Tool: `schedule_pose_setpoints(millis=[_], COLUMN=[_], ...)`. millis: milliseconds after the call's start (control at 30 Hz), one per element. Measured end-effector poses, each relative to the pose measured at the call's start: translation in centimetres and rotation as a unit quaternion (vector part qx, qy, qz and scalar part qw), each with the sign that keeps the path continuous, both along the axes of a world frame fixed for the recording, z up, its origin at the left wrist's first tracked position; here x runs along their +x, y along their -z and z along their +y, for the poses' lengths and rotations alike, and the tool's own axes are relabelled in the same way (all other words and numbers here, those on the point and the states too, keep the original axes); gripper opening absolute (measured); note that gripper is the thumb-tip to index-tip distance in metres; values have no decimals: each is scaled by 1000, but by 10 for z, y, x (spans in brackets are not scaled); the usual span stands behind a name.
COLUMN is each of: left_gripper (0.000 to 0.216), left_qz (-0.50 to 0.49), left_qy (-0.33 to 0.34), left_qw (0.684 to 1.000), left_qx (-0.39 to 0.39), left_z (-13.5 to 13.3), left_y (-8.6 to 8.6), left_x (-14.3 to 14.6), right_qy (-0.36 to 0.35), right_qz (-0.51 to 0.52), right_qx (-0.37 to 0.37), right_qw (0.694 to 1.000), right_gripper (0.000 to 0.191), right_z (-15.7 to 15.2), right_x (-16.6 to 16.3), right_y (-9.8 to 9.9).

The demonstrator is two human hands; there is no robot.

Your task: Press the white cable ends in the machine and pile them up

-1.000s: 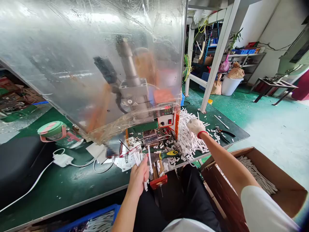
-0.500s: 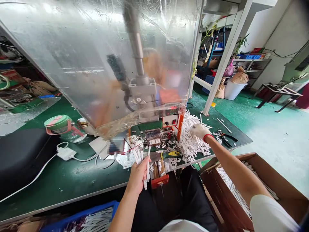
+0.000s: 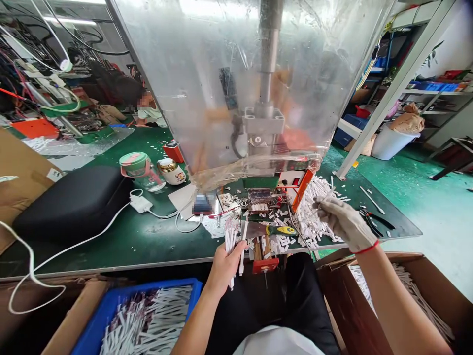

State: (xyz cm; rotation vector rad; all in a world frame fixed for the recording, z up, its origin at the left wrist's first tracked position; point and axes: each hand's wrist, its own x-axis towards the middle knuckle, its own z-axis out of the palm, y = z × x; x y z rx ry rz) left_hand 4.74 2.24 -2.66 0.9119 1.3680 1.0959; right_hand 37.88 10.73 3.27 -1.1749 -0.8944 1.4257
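My bare left hand (image 3: 225, 268) is closed round a bundle of thin white strips (image 3: 231, 236) at the table's front edge, one strip standing a little apart by the thumb. My right hand (image 3: 345, 222), in a pale glove with a red cuff edge, hovers by the heap of white strips (image 3: 308, 212). Its fingertips are pinched together; what they hold is too small to make out. Between the hands lies a scraper (image 3: 283, 230) with a yellow and green handle. Behind it, several white pieces sit in a small metal fixture (image 3: 259, 207) under the press (image 3: 264, 121).
A clear plastic guard (image 3: 210, 74) hangs before me. Pliers (image 3: 371, 222) lie at right. A jar (image 3: 142, 172), a mug (image 3: 171, 171) and a black case (image 3: 74, 202) stand at left. Below are a blue crate (image 3: 195, 291) and a cardboard box (image 3: 351, 305). A person sits beyond, far left.
My view has swung left. My gloved right hand has drawn back from the heap towards me, its fingers now pinched. My left hand still holds the bundle.
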Motion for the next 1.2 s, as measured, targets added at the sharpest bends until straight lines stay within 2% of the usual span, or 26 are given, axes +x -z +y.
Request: schedule_pose_setpoints(millis=[100,200,300,400,533,700,967,1100,1200], left_gripper=[49,49,50,49,47,48,48,46,45], left_qz=[-9,-16,-25,-28,-33,-34,-40,-36,-29], left_qy=[3,-8,-25,-37,-50,-54,-53,-49,-35], left_qw=[1000,1000,999,999,998,997,997,997,998], left_qx=[-1,-7,-12,-19,-28,-35,-40,-42,-36], left_z=[-4,-8,-13,-18,-22,-24,-25,-26,-26], left_y=[2,2,1,-1,2,8,8,4,1], left_x=[-5,-9,-13,-19,-24,-24,-23,-20,-20], right_qy=[-116,-194,-187,-162,-129,-112,-106,-103,-119], right_qz=[-32,-41,-14,-17,-48,-41,-6,-18,-53], right_qx=[-30,-43,-67,-79,-89,-108,-121,-133,-121], right_qw=[992,979,980,984,986,987,987,985,984], right_gripper=[40,46,47,42,32,29,26,27,31], right_z=[-24,-28,-18,-8,-2,2,5,5,1], right_x=[-49,-107,-153,-176,-186,-191,-195,-198,-192], right_y=[8,22,37,48,56,61,58,59,52])
